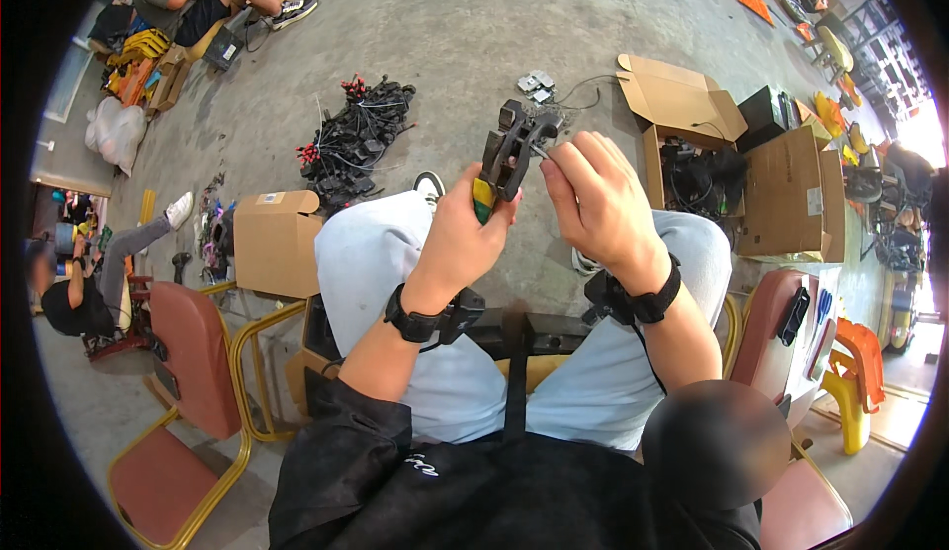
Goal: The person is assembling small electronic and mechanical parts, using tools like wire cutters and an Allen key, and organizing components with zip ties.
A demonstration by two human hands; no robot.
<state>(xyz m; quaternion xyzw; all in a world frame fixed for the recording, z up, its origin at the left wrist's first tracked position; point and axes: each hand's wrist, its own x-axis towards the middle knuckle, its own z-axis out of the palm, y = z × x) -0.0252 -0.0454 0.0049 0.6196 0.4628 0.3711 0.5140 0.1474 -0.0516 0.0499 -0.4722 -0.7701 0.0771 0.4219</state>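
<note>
My left hand [463,241] is closed around a yellow-and-green handle [483,199], held up in front of my knees. Just above the fingers is a black part with curved, jaw-like pieces [511,150]; I cannot tell whether it is joined to the handle. My right hand [596,194] is close beside it on the right, thumb and fingers pinched together on a thin grey rod-like piece [540,150] that reaches toward the black part. The far end of that piece is partly hidden.
A pile of black parts with red tips [356,140] lies on the floor ahead. Small metal pieces [537,85] lie beyond my hands. An open cardboard box [682,105] with black items stands right, a closed carton [275,244] left. Chairs [193,352] flank me; two people sit farther left.
</note>
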